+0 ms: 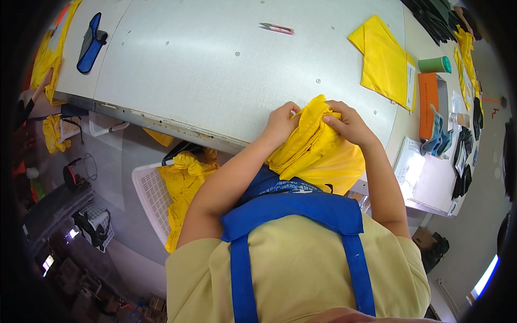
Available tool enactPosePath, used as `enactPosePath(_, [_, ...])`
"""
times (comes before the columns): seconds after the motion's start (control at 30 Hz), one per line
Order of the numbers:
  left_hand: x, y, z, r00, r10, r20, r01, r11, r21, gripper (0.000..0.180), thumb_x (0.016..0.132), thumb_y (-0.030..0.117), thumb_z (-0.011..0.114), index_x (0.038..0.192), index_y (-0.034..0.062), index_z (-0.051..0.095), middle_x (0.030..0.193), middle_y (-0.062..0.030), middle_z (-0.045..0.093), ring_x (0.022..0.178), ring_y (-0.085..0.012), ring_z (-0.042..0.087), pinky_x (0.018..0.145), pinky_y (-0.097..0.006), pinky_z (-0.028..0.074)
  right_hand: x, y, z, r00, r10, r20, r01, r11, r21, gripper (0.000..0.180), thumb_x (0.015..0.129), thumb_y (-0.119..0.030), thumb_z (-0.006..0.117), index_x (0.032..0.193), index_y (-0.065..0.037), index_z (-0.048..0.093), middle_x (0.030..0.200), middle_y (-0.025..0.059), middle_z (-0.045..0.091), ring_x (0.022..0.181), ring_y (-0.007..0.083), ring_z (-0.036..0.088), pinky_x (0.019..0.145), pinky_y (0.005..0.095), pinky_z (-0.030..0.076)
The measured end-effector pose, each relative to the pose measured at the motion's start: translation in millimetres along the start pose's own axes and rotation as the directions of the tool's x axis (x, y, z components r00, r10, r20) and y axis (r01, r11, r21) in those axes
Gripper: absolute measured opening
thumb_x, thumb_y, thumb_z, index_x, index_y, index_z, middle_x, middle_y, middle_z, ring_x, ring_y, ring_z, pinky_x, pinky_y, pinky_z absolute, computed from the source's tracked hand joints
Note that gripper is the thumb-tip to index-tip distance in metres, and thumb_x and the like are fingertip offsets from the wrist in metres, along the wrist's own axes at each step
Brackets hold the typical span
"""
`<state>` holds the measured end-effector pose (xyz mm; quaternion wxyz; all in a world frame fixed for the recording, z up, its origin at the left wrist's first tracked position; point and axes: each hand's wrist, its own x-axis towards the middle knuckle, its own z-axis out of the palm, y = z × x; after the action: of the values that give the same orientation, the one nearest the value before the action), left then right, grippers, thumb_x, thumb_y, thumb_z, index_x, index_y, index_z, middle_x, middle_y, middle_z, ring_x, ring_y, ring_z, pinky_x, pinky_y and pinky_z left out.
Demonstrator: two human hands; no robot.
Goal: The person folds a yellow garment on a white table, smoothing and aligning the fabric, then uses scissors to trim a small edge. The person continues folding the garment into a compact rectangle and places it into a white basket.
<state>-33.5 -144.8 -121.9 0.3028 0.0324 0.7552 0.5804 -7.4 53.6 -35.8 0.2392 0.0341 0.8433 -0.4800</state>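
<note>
A bunched, many-layered piece of yellow cloth [309, 142] rests at the near edge of the pale table [215, 81] and hangs over my lap. My left hand [281, 123] grips its left side, with the fingertips bent into the folds. On the other side, my right hand [347, 123] pinches the gathered top between thumb and fingers. The cloth's lower part spreads out smooth below my right wrist. Whether it is a finished garment I cannot tell. Thread snips [277, 28] with pink handles lie farther back on the table.
Folded yellow cloth [382, 62] lies at the right, near a green thread cone [435, 65] and an orange box [428, 105]. A blue-edged dark pouch [91, 46] is at far left. Below the table edge stands a white basket [148, 194] of yellow cloth. Another person's hand [47, 78] shows at left.
</note>
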Motion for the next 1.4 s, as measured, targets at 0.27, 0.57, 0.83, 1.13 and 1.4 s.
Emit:
enactPosePath(0.27, [6.5, 9.2, -0.5, 0.873, 0.430, -0.228, -0.385, 0.897, 0.217, 0.007, 0.080, 0.005, 0.060, 0.086, 0.0047, 0.064, 0.073, -0.0078, 0.062, 0.059, -0.0181, 0.058, 0.055, -0.029, 0.046, 3.4, -19.2, 20.0, 0.979, -0.204, -0.022, 0.134, 0.714, -0.687, 0.026, 0.085, -0.024, 0.062, 0.104, -0.007, 0.062, 0.106, 0.0081, 0.056, 0.103, 0.0269, 0.050, 0.089, 0.0333, 0.045])
enactPosePath(0.57, [-5.5, 32.2, -11.2, 0.883, 0.432, -0.186, -0.374, 0.885, 0.278, 0.006, 0.080, 0.010, 0.060, 0.082, 0.0042, 0.061, 0.075, -0.0118, 0.063, 0.061, -0.0298, 0.059, 0.056, -0.037, 0.047, 1.7, -14.9, 40.9, 0.939, -0.324, -0.120, 0.098, 0.582, -0.807, 0.023, 0.081, -0.022, 0.064, 0.102, -0.011, 0.063, 0.108, 0.0079, 0.054, 0.103, 0.0323, 0.049, 0.086, 0.0340, 0.048])
enactPosePath(0.83, [-17.2, 49.2, -11.4, 0.935, 0.307, -0.180, -0.260, 0.934, 0.243, 0.007, 0.085, 0.008, 0.056, 0.084, 0.0011, 0.057, 0.067, -0.0126, 0.061, 0.057, -0.0191, 0.057, 0.053, -0.030, 0.043, 0.5, -21.8, 39.7, 0.934, -0.314, -0.169, 0.135, 0.751, -0.646, 0.028, 0.082, -0.017, 0.063, 0.110, -0.010, 0.061, 0.115, 0.0098, 0.053, 0.107, 0.0327, 0.049, 0.087, 0.0378, 0.048])
enactPosePath(1.13, [-18.8, 47.1, -24.8, 0.988, 0.100, -0.120, -0.098, 0.995, 0.022, 0.009, 0.087, 0.008, 0.051, 0.086, 0.0018, 0.057, 0.076, -0.0076, 0.062, 0.062, -0.0123, 0.057, 0.056, -0.028, 0.045, -10.2, -12.8, 20.9, 0.955, -0.268, -0.122, 0.250, 0.957, -0.145, 0.034, 0.086, -0.018, 0.061, 0.117, -0.006, 0.054, 0.116, 0.0136, 0.050, 0.101, 0.0248, 0.055, 0.088, 0.0331, 0.044])
enactPosePath(1.4, [-16.7, 49.1, -25.4, 0.980, -0.118, 0.163, 0.195, 0.760, -0.620, 0.010, 0.087, 0.008, 0.051, 0.083, 0.0002, 0.057, 0.071, -0.0015, 0.055, 0.063, -0.0064, 0.049, 0.055, -0.024, 0.041, -8.5, -9.1, 3.7, 0.997, -0.071, 0.022, 0.064, 0.971, 0.232, 0.052, 0.083, -0.016, 0.064, 0.131, -0.007, 0.045, 0.121, 0.0108, 0.045, 0.099, 0.0196, 0.054, 0.087, 0.0312, 0.045])
